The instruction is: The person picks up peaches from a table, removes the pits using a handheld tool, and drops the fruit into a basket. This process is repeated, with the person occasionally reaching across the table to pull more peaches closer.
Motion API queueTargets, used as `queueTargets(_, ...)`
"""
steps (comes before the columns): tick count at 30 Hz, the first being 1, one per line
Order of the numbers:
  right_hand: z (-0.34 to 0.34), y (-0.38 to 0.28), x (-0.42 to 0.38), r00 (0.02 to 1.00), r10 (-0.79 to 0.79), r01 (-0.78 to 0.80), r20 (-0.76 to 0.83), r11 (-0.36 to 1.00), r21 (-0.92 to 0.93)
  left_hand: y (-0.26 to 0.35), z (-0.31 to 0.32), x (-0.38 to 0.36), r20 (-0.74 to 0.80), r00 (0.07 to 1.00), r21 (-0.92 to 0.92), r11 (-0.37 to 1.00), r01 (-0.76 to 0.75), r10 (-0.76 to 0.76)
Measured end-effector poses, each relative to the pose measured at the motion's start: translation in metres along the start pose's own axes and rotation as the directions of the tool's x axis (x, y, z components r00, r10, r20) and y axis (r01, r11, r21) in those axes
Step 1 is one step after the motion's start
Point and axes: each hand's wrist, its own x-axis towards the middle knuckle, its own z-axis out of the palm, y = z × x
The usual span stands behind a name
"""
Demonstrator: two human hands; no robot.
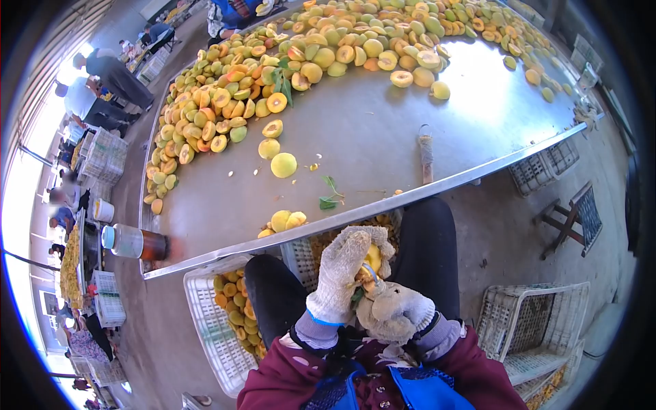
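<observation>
Both hands wear pale knitted gloves and meet over my lap, below the metal table's edge. My left hand (338, 272) is closed around a yellow fruit (373, 258). Beside it on the right, my right hand (396, 311) is closed on a small tool with a curved metal loop (368, 270), which touches the fruit. The tool's handle is hidden in the glove. Halved and whole yellow-orange fruits (225, 102) are heaped along the far and left parts of the table (355, 137). A few fruits (283, 165) lie nearer me.
A jar of dark liquid (134, 242) and a wrapped-handle tool (426, 158) are on the table. Crates stand at my left (219, 328) with fruit, and at my right (533, 328). A folding stool (577, 219) is farther right. Several people work at the left.
</observation>
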Motion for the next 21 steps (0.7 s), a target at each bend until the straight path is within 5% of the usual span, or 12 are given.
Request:
queueTargets(1, 0.0, 0.0, 0.0, 1.0, -0.009, 0.009, 0.017, 1.0, 0.011, 0.0, -0.004, 0.006, 0.0, 1.0, 0.0, 1.0, -0.005, 0.005)
queueTargets(3, -0.009, 0.016, 0.001, 0.975, 0.216, -0.209, 0.051, 0.971, -0.114, -0.004, -0.019, 0.019, -0.119, 0.991, -0.197, 0.98, 0.028, -0.052)
queueTargets(4, 0.002, 0.006, -0.004, 0.891, 0.403, -0.336, 0.209, 0.894, -0.295, 0.0, -0.024, 0.02, -0.201, 0.977, -0.199, 0.979, 0.03, -0.071)
queueTargets(5, 0.013, 0.01, -0.003, 0.961, 0.235, -0.179, 0.146, 0.93, -0.321, 0.006, -0.023, 0.014, -0.208, 0.977, -0.098, 0.995, 0.03, -0.05)
queueTargets(7, 0.004, 0.005, 0.0, 0.984, 0.178, -0.169, 0.014, 0.953, -0.253, 0.012, -0.026, 0.009, -0.206, 0.976, -0.123, 0.991, 0.048, -0.073)
queueTargets(8, 0.003, 0.008, 0.004, 1.0, -0.018, 0.023, 0.018, 0.934, -0.357, 0.012, -0.032, 0.009, -0.21, 0.976, -0.124, 0.992, 0.036, -0.061)
queueTargets(11, 0.018, 0.006, 0.008, 0.961, -0.236, 0.156, -0.142, 0.891, -0.426, 0.011, -0.045, 0.005, -0.074, 0.99, -0.215, 0.968, -0.132, 0.119)
queueTargets(17, 0.039, 0.002, 0.022, 0.909, -0.213, 0.014, -0.358, 0.874, -0.486, 0.039, -0.085, -0.051, -0.212, 0.955, 0.077, 0.978, -0.194, 0.206)
queueTargets(19, 0.041, -0.001, 0.021, 0.906, -0.215, 0.023, -0.366, 0.886, -0.464, 0.045, -0.139, -0.075, -0.469, 0.833, 0.299, 0.94, -0.165, 0.295)
queueTargets(20, 0.04, -0.001, 0.022, 0.908, -0.213, 0.023, -0.361, 0.886, -0.463, 0.059, -0.161, -0.085, -0.434, 0.793, 0.803, 0.582, 0.126, 0.428)
queueTargets(21, 0.04, -0.001, 0.022, 0.925, -0.185, 0.023, -0.333, 0.899, -0.438, 0.068, -0.174, -0.091, -0.325, 0.794, 0.917, -0.035, 0.398, 0.514)
